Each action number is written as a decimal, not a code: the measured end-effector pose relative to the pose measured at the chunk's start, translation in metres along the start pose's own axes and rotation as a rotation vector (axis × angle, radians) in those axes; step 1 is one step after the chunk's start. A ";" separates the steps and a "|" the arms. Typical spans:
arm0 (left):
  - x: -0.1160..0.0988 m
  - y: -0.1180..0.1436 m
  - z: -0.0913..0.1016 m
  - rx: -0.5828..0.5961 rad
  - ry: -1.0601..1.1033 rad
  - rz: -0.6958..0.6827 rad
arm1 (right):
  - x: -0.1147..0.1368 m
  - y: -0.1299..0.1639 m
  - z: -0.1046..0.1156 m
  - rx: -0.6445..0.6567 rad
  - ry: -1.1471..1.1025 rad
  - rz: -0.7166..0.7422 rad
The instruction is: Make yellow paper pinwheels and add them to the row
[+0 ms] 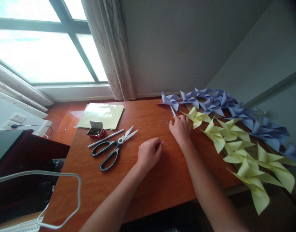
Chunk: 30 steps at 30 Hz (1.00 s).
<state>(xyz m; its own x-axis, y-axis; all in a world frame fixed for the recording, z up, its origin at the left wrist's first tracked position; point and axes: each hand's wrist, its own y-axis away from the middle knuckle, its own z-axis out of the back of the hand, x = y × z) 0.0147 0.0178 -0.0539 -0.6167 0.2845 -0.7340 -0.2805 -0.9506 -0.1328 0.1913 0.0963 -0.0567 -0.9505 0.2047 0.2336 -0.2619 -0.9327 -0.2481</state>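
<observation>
My right hand (180, 128) rests on the wooden table (150, 180), fingers closed on the white stick (172, 111) of a blue paper pinwheel (171, 100) at the far edge. My left hand (149, 153) lies loosely curled on the table, close to the right hand, and nothing shows in it. Yellow pinwheels (231, 135) lie just right of my right hand.
Scissors (114, 148) and a white stick (106, 138) lie left of my hands, next to a small red box of pins (95, 131) and a sheet of yellow paper (101, 115). Several blue pinwheels (237, 111) line the wall. Tiny scraps (162, 122) dot the table.
</observation>
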 end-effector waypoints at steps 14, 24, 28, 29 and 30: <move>0.000 -0.001 -0.001 -0.011 0.026 0.003 | 0.011 0.014 -0.005 -0.072 -0.272 0.140; 0.002 -0.001 0.001 -0.131 0.233 0.064 | 0.019 0.050 -0.005 -0.007 -0.642 0.231; 0.005 -0.004 0.004 -0.180 0.329 0.090 | 0.022 0.049 -0.003 -0.005 -0.719 0.258; 0.005 -0.005 0.004 -0.183 0.345 0.089 | 0.023 0.050 -0.003 0.004 -0.734 0.271; 0.005 -0.005 0.004 -0.185 0.358 0.086 | 0.025 0.050 -0.004 0.012 -0.745 0.284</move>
<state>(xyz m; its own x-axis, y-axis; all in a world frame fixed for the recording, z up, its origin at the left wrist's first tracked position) 0.0097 0.0249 -0.0543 -0.3285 0.1731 -0.9285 -0.0822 -0.9846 -0.1545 0.1540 0.0555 -0.0668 -0.6178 -0.2893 0.7312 -0.0205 -0.9236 -0.3828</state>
